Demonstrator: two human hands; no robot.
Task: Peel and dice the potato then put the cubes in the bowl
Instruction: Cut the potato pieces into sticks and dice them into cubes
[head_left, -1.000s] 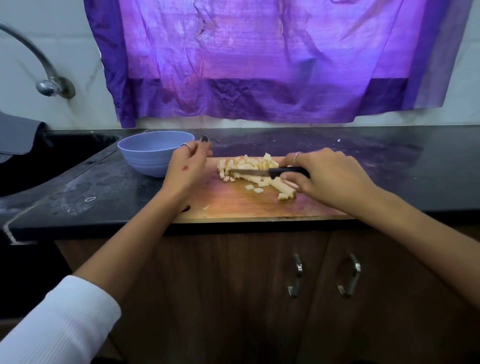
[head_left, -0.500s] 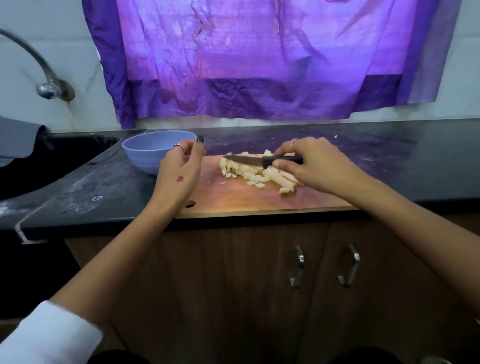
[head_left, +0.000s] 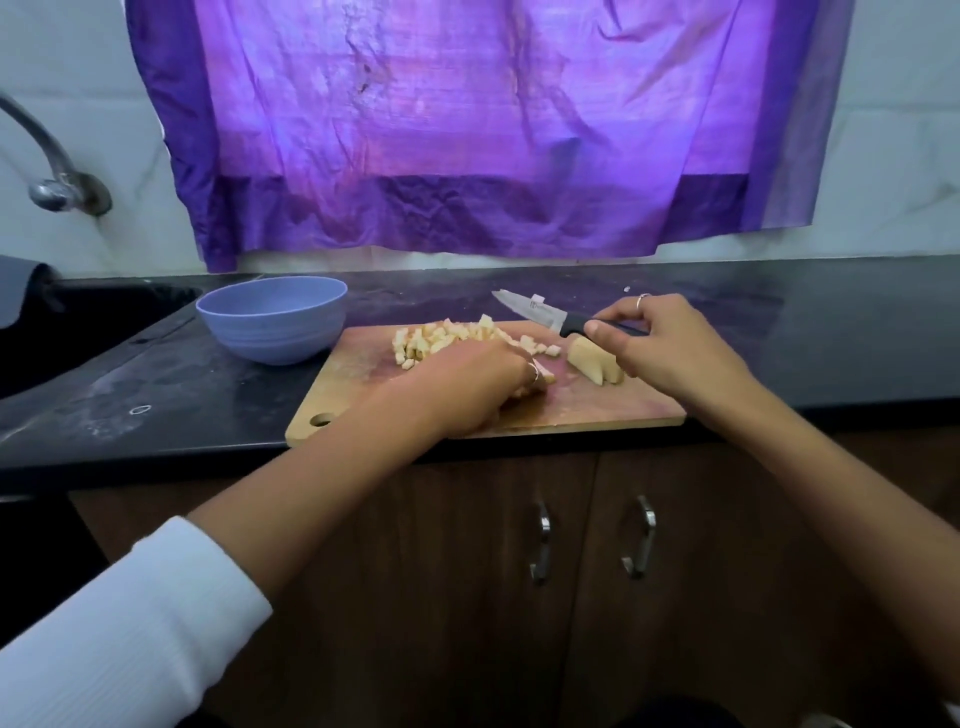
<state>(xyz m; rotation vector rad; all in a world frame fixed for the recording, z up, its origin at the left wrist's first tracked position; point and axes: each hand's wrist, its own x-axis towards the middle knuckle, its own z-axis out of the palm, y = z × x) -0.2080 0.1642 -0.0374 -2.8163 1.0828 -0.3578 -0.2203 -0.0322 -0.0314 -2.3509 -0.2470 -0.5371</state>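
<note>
A wooden cutting board (head_left: 597, 405) lies on the black counter near its front edge. A heap of several potato cubes (head_left: 441, 335) sits at the board's back left. My left hand (head_left: 478, 384) lies palm down on the board, fingers curled over a pale potato piece that barely shows under the knuckles. My right hand (head_left: 670, 353) grips the black handle of a knife (head_left: 530, 309), its blade lifted off the board and pointing back-left. Uncut potato strips (head_left: 592, 361) lie just in front of that hand. The blue bowl (head_left: 270, 291) stands left of the board; its inside is hidden.
A dark sink (head_left: 78, 332) with a curved tap (head_left: 52, 171) is at the far left. A purple cloth (head_left: 467, 130) hangs on the wall behind. The counter (head_left: 831, 338) runs on to the right. Cabinet doors with metal handles (head_left: 540, 540) are below.
My left hand came down from beside the bowl onto the board over potato pieces. My right hand lifted the knife off the cubes and swung it back-right.
</note>
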